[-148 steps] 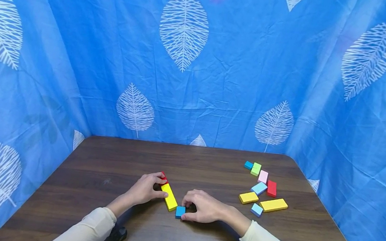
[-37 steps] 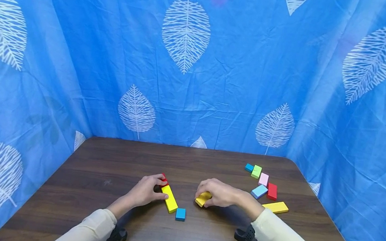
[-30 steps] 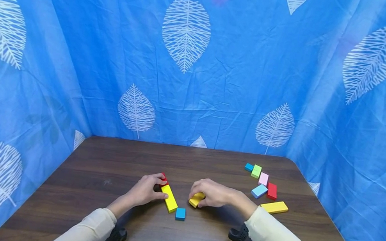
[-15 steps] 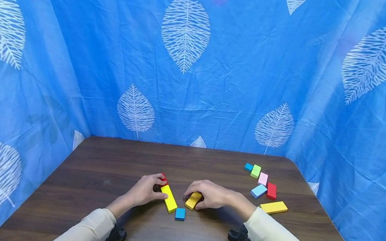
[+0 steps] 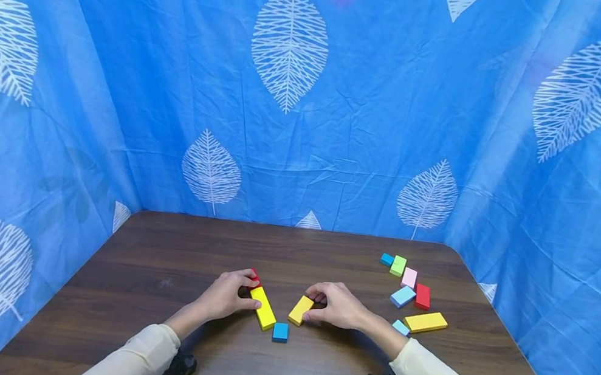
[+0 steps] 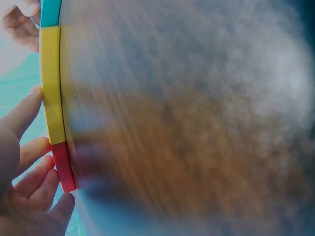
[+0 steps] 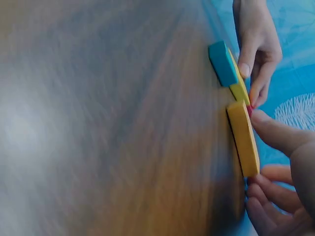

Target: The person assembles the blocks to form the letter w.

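My left hand (image 5: pixel 227 295) rests along a row of blocks in the head view. Its thumb touches the side of a bright yellow block (image 5: pixel 263 308); its fingers lie at a red block (image 5: pixel 254 277), partly covering it. In the left wrist view the yellow and red blocks meet end to end. A blue block (image 5: pixel 280 332) sits at the yellow block's near end. Farther right, a golden-yellow block (image 5: pixel 301 310) lies slanted on the table. My right hand (image 5: pixel 339 305) is at its right side, thumb near one end and fingertips by the other, as the right wrist view shows.
Toward the right side lie a long yellow block (image 5: pixel 426 322), a red block (image 5: pixel 423 296), a pink block (image 5: pixel 409 277), a green block (image 5: pixel 398 265) and several blue ones. One light blue block (image 5: pixel 400 327) is partly covered by my right forearm. A leaf-patterned blue cloth (image 5: pixel 307 121) surrounds the table.
My right hand went from the blue block to the right, brought the golden-yellow block back, laid it near the blue one and has drawn slightly right. My left hand has stayed put.
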`<state>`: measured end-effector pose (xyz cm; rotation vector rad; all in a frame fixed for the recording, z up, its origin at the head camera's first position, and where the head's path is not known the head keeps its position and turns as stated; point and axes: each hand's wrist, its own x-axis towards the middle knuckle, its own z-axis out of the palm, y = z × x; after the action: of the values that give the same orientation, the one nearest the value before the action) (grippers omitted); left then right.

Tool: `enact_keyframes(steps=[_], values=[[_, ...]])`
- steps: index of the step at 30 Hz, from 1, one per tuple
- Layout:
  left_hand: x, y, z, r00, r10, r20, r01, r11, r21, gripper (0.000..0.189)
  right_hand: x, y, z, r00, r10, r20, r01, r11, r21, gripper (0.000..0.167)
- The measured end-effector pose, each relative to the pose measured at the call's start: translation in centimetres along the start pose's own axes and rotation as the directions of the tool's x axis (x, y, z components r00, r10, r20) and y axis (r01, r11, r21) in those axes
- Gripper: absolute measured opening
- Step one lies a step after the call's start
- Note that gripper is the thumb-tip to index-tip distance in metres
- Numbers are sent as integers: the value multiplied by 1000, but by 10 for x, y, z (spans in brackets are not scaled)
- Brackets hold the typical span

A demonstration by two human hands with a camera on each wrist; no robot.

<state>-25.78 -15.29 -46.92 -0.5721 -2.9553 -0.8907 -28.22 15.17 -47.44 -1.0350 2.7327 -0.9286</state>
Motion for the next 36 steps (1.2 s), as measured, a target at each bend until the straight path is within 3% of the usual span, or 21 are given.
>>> enact_keyframes(steps=[4, 20, 36], values=[[0, 1, 0, 1000, -3, -2, 3, 1000, 2, 54, 1, -1, 4, 999, 30, -42, -28, 999, 36, 41], [-1, 1, 0, 1000, -8, -1, 8, 1000, -3, 54, 5, 0, 5, 998, 17, 64, -23, 995, 101, 39], [0, 0, 1, 1000, -8, -6, 8, 1000, 4, 54, 4, 3, 3, 995, -6, 97, -3, 996, 89, 41]])
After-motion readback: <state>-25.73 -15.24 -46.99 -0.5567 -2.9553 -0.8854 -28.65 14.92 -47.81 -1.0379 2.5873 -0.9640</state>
